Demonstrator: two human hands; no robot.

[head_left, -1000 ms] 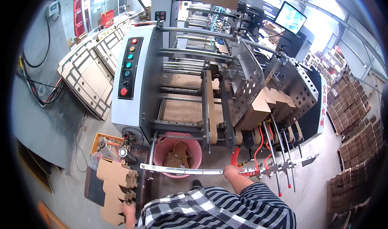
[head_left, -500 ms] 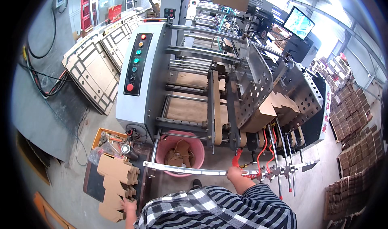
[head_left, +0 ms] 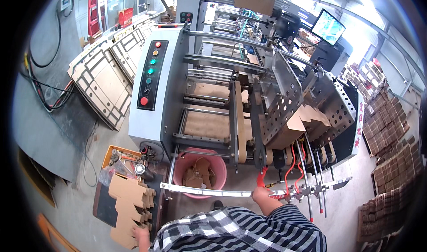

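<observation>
At the lower left, a stack of flat brown die-cut cardboard blanks (head_left: pixel 126 198) lies on a dark low table (head_left: pixel 105 204). My left hand (head_left: pixel 141 232) is at the stack's near right edge, its fingers curled against the cardboard. My right hand (head_left: pixel 260 193) grips the long metal bar (head_left: pixel 209 191) that runs across the front of the machine. A red hose (head_left: pixel 261 177) hangs just beyond the right hand. More folded cardboard (head_left: pixel 287 129) stands between the machine's perforated metal plates (head_left: pixel 278 114), ahead and to the right.
A pink tub (head_left: pixel 221 163) with cardboard scraps stands under the machine. Left of it, a yellow tray (head_left: pixel 116 150) holds tools. A button panel (head_left: pixel 152 74) is on the machine's side. Metal rods (head_left: pixel 307 185) stick out at right, near bundled cardboard stacks (head_left: pixel 389 127).
The view has shifted slightly. My left hand stays at the cardboard stack's edge with its fingers drawn in a little; my right hand stays on the bar.
</observation>
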